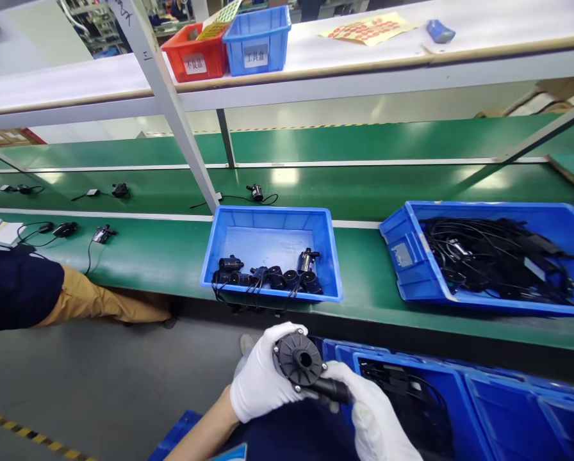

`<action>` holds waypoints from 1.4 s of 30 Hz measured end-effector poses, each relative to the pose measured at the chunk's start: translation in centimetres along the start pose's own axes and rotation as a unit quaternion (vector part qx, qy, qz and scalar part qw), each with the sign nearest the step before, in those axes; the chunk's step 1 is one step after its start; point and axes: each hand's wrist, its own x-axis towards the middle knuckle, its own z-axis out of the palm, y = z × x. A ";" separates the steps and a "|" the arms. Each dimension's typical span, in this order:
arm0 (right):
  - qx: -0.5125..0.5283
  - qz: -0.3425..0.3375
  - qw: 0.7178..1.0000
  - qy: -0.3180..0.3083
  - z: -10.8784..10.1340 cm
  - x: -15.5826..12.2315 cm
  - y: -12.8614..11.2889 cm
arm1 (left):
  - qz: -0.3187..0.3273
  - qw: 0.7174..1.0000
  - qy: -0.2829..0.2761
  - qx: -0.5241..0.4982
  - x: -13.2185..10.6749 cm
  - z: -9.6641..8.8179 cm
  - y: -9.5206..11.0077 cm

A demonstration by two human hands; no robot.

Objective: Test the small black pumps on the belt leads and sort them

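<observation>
Both my hands wear white gloves. My left hand [262, 378] is closed round the body of a small black water pump [300, 360], whose round ribbed face with a centre hole and corner screws points up at me. My right hand [371, 406] grips the pump's side pipe between thumb and fingers; some of its fingertips are hidden beneath. Just beyond my hands, a blue bin [270, 221] on the bench edge holds several similar pumps [275, 277] in its near part. Their cables hang over its front wall.
A blue bin [402, 256] of black cabled parts stands right; more blue crates [483, 410] sit below the bench. Pumps lie on the green conveyor [364, 186]. A red bin [195, 54] and a blue box [258, 38] stand on the shelf. A co-worker [22, 288] is left.
</observation>
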 end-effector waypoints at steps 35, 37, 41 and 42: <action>-0.055 -0.018 0.996 -0.067 -0.3 0.9 -0.4 | -0.018 0.999 -0.016 -0.047 -0.2 -0.9 -1.1; -0.067 -0.025 0.996 -0.061 -0.2 1.0 -0.9 | -0.009 0.998 -0.019 -0.052 -0.3 -1.0 -1.4; -0.062 -0.040 0.996 -0.043 -0.1 1.6 -1.9 | 0.003 0.998 -0.027 -0.057 -0.5 -1.1 -1.8; -0.055 -0.042 0.997 -0.040 -0.1 1.7 -2.1 | 0.003 0.998 -0.029 -0.059 -0.5 -1.2 -1.8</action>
